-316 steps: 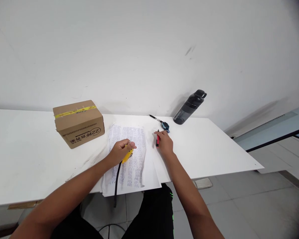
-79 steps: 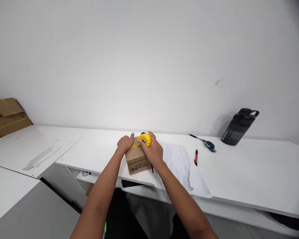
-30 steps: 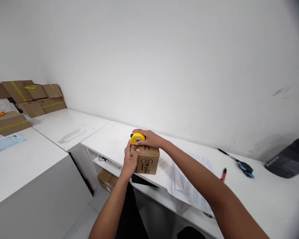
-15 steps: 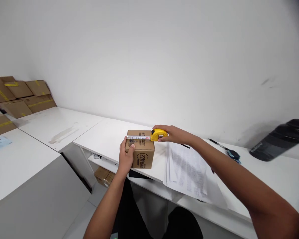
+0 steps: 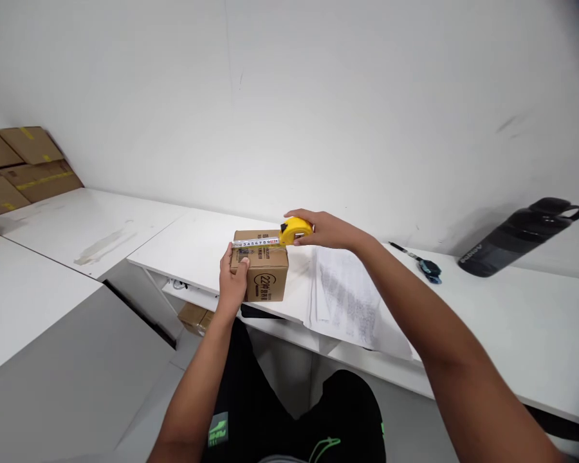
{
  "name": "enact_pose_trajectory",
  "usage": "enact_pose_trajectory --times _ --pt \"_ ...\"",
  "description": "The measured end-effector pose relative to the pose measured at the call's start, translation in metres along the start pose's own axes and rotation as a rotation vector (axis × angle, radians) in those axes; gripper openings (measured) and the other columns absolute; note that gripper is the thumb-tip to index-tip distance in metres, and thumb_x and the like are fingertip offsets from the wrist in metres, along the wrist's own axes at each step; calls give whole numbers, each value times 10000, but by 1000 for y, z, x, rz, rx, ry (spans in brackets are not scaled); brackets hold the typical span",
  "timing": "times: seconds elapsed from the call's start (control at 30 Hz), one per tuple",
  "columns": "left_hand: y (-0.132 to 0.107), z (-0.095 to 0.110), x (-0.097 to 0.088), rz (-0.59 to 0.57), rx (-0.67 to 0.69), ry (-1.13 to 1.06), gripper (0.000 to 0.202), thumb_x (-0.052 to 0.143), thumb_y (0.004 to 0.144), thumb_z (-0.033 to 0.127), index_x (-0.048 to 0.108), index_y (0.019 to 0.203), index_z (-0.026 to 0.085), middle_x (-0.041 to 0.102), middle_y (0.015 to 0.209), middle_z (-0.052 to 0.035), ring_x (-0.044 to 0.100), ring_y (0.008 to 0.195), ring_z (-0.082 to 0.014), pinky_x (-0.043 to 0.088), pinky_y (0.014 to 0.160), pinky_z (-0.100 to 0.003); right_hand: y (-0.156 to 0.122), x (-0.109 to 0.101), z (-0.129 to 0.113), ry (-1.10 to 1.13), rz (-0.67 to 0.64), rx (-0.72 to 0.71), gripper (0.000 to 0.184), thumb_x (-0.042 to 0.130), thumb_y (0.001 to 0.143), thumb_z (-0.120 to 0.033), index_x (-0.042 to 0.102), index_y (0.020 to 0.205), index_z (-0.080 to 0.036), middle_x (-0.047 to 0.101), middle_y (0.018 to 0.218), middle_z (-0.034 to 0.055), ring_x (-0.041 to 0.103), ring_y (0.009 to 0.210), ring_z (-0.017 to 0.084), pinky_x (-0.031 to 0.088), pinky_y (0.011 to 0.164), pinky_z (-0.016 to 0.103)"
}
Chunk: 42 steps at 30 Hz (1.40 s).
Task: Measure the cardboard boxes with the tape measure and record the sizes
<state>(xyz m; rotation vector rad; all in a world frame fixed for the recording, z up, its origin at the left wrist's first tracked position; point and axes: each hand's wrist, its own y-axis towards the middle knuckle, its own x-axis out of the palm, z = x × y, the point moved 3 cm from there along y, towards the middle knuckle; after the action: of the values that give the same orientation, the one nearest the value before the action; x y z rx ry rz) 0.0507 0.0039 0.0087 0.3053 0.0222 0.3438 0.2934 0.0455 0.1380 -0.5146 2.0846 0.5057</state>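
A small brown cardboard box [image 5: 269, 283] with black print stands on the white desk in front of me. My left hand [image 5: 233, 281] grips its left side, thumb on the top near the front edge. The index fingertip is by the free end of a pulled-out tape blade [image 5: 255, 243]. This blade runs across the box top from left to right, its numbers facing up. My right hand [image 5: 325, 229] is closed around the yellow tape measure [image 5: 295, 230] at the box's right edge. Part of the case is hidden by the fingers.
Printed papers [image 5: 347, 296] lie right of the box. Further right are a dark watch [image 5: 429, 269] and a tilted black bottle [image 5: 514, 238] by the wall. Taped cartons [image 5: 38, 180] are stacked at far left. A shelf under the desk [image 5: 197, 297] holds small boxes.
The whole view has shifted, so the desk things appear further left and higher. The tape case sits slightly higher against the box, tilting the blade a little. Both hands keep their holds.
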Motion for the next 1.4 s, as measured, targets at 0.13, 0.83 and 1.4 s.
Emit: enact_pose_trajectory --times 0.13,0.83,1.4 --pt "-1 0 1 -9 -2 -20 606 612 863 375 426 1431 274 483 1429 -79 489 1300 -245 367 1116 -389 22 19 -27 -72 -26 -24 694 696 722 -414 440 1348 -261 676 1024 54 608 877 236 437 698 315" --pt "58 -2 41 -102 38 92 675 624 841 435 401 1421 171 384 1480 -163 403 1357 -289 304 1146 -419 -130 45 -16 -365 416 193 538 578 807 -635 561 1181 -249 603 1305 124 514 1189 339 282 1007 475" --pt "-103 25 228 -1318 -10 -227 586 635 764 629 639 1105 153 705 977 -106 684 891 -261 567 775 -373 -223 115 77 346 920 482 923 46 781 -849 486 1271 -202 606 886 89 603 770 234 512 701 389"
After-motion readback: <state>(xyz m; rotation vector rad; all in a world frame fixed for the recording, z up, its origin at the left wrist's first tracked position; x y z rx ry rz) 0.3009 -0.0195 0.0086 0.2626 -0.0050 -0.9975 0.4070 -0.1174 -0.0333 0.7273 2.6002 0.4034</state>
